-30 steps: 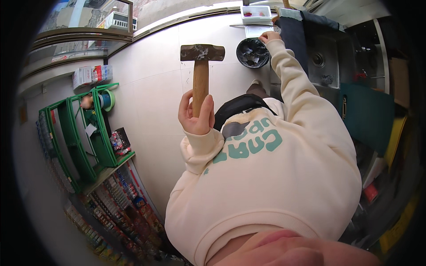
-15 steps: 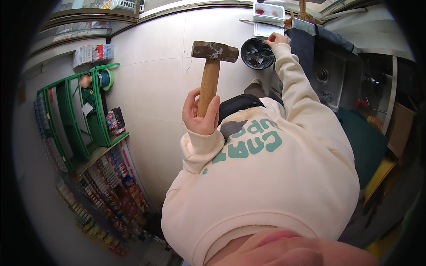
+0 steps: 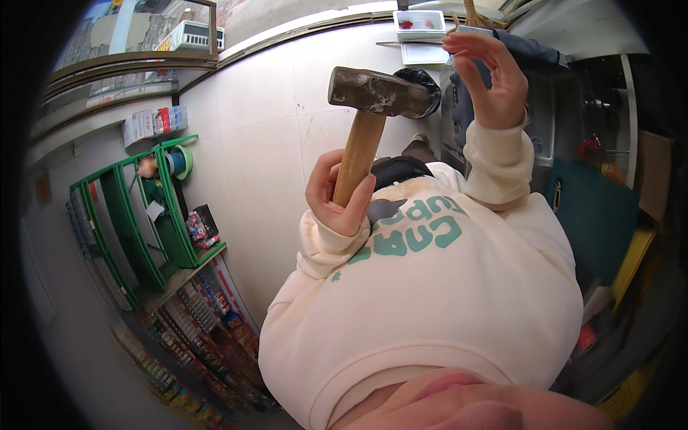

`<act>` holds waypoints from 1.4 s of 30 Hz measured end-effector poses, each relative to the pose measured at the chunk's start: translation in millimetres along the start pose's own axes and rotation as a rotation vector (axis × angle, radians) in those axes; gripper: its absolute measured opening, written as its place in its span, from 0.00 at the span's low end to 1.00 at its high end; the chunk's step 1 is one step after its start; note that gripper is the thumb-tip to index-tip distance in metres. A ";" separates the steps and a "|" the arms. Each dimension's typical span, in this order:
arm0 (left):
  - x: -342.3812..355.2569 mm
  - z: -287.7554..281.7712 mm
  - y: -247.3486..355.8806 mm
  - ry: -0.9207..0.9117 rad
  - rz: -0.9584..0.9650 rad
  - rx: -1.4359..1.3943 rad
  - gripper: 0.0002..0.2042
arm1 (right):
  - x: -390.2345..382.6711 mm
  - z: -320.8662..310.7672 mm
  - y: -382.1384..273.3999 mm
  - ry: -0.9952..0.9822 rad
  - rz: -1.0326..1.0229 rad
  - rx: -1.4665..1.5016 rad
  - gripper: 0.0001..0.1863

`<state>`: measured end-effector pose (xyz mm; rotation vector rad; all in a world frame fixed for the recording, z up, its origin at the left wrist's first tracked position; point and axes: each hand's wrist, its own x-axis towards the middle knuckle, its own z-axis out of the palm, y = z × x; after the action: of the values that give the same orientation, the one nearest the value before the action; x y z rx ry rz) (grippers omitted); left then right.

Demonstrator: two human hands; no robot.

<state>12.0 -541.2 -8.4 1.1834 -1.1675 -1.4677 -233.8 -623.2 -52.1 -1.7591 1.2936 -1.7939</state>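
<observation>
Pale floor tiles (image 3: 265, 122) fill the upper middle of the view, bent by the lens. At left stands a green rack (image 3: 136, 222) holding small goods and a tape roll (image 3: 178, 162); rows of coloured packets (image 3: 208, 344) run along the lower left.

Left hand (image 3: 337, 193): fingers wrapped tight around the lower part of the wooden handle, thumb laid along it. The hammer (image 3: 362, 136) stands nearly upright in front of the chest, its worn grey metal head (image 3: 376, 93) at the top and lying crosswise.

Right hand (image 3: 487, 79): raised to the upper right, just beside the hammer head but apart from it. Its fingers are spread and gently curled, and nothing shows between them.

Both cream sleeves belong to a cream sweatshirt (image 3: 444, 301) with green lettering, which takes up the lower centre.

Behind the hammer head sits a dark bucket (image 3: 423, 79), partly hidden. Above it a white tray (image 3: 419, 25) with small red items lies on the floor. A teal panel (image 3: 595, 215) stands at right.
</observation>
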 end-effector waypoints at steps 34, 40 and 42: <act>-2.8 -38.5 30.4 -1.620 -0.802 -0.483 0.17 | -164.0 81.5 -270.0 0.554 0.047 -1.034 0.19; -41.7 -33.4 33.5 -1.632 -0.592 -0.249 0.21 | -189.2 71.6 -286.1 0.515 -0.093 -0.904 0.16; -55.1 -27.0 32.0 -1.692 -0.603 -0.265 0.18 | -205.1 62.7 -292.3 0.540 -0.110 -0.927 0.16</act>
<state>49.2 -495.9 28.5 -0.2454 -1.5017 -3.1379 -31.8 -333.8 30.8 -1.7834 2.6115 -1.9595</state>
